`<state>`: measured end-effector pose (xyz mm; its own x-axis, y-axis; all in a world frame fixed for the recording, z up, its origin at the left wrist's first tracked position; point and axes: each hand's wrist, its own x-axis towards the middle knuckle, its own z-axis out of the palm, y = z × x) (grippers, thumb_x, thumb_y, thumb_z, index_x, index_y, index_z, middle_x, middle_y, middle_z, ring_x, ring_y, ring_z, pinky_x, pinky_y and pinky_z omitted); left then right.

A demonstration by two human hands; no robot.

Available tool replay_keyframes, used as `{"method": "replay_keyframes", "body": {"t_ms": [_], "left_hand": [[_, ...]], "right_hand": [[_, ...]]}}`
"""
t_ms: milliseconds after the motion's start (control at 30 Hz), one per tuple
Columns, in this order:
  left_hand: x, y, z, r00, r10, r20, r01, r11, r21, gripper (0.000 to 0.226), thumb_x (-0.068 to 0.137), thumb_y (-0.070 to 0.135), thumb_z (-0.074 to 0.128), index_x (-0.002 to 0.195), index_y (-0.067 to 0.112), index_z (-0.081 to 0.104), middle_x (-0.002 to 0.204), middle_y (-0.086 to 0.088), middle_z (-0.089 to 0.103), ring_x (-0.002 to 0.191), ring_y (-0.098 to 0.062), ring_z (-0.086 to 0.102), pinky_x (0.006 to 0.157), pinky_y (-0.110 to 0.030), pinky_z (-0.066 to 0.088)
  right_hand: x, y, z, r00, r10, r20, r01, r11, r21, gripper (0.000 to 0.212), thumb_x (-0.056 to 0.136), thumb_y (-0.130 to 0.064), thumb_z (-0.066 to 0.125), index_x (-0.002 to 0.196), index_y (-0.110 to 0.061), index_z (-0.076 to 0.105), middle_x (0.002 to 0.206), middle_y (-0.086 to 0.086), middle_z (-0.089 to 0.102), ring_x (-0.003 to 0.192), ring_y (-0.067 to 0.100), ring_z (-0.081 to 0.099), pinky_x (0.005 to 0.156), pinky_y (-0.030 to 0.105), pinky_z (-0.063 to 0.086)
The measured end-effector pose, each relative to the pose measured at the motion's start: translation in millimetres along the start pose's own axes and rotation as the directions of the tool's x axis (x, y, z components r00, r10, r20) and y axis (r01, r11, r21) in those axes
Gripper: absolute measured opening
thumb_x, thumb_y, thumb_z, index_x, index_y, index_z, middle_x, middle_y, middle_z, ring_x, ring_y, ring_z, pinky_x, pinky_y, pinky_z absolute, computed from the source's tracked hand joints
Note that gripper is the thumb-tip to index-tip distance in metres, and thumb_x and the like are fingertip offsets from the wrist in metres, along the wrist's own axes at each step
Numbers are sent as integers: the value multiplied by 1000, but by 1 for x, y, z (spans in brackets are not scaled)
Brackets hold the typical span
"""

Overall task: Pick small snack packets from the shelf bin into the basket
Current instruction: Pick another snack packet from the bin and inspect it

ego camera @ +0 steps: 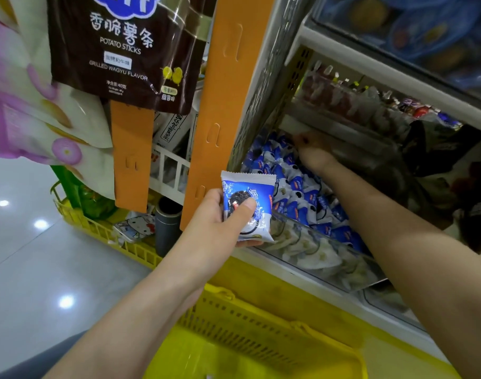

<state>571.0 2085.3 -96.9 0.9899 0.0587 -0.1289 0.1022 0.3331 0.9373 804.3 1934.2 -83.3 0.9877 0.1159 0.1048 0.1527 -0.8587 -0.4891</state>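
My left hand [220,217] grips a small blue-and-white cookie packet [247,203] upright, thumb across its front, in front of the shelf bin. The clear bin [329,258] on the shelf holds several similar blue-and-white packets [310,198]. My right hand [313,151] reaches deep into the back of the bin among the packets; its fingers are curled down and partly hidden, so I cannot tell whether they hold one. The yellow basket [261,324] sits below my arms at the bottom of the view.
An orange shelf upright [220,113] stands left of the bin. A brown potato sticks bag [124,50] and pale snack bags hang at upper left. A yellow rack [105,231] with goods lies low on the left. Upper shelves [397,86] hold more packets.
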Motion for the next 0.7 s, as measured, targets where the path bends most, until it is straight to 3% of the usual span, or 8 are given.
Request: {"method": "replay_keyframes", "body": {"t_ms": [100,200,267,333,367,500,633,700], "left_hand": [[-3,-2,3,1000,-9,-5,10,999,45,19,93,22,53,111,16,52,105,-6,70,92,-19,69,85,-39,56],[-8,-5,6,1000,-19,1,19,995,101,26,92,23,54,117,16,52,106,-2,70,92,-13,69,83,-33,56],[-13,-7,7,1000,-5,4,4,990,143,26,92,24,54,117,17,53,105,0,69,83,-1,67,65,-15,52],[-18,-9,10,1000,14,9,-16,984,179,25,92,23,55,116,16,54,100,2,68,68,9,62,51,-5,43],[-21,-11,12,1000,17,14,-20,982,188,26,91,22,55,116,16,54,100,2,68,69,9,63,52,-5,44],[-32,-20,21,998,8,55,-20,977,214,29,92,16,55,120,14,53,111,-4,67,98,-12,65,77,-17,52],[-40,-30,28,994,-31,106,4,970,244,25,90,11,57,115,12,53,105,-6,69,93,-12,66,72,-18,53],[-42,-34,30,993,-32,110,1,962,272,19,90,13,58,109,12,56,100,-6,70,88,-11,68,69,-19,54]], "right_hand": [[-37,-13,-7,988,-124,-91,130,990,62,31,101,-23,36,117,-6,56,96,5,52,87,16,49,69,19,32],[-86,-29,-16,943,-227,-245,278,940,197,25,99,-20,41,108,-9,61,92,-2,59,81,10,52,65,17,35],[-120,-36,-21,927,-234,-294,322,897,303,20,98,-21,41,102,-16,61,88,-9,61,79,4,55,73,18,42],[-155,-39,-23,932,-233,-277,324,877,354,19,98,-26,41,99,-22,60,86,-15,61,82,3,58,76,20,44],[-171,-38,-24,938,-237,-254,321,870,374,19,98,-28,42,99,-23,60,87,-14,63,83,5,59,76,23,45],[-221,-27,-21,979,-183,-88,203,856,476,16,92,-28,53,94,-19,66,87,-2,68,82,17,62,75,30,50],[-245,-11,-15,993,-120,-5,99,801,590,12,88,-17,60,79,-19,67,72,8,68,63,12,61,59,29,55],[-252,-2,-9,995,-96,9,72,800,596,13,88,-16,61,77,-19,67,70,9,67,62,12,60,59,31,53]]}}
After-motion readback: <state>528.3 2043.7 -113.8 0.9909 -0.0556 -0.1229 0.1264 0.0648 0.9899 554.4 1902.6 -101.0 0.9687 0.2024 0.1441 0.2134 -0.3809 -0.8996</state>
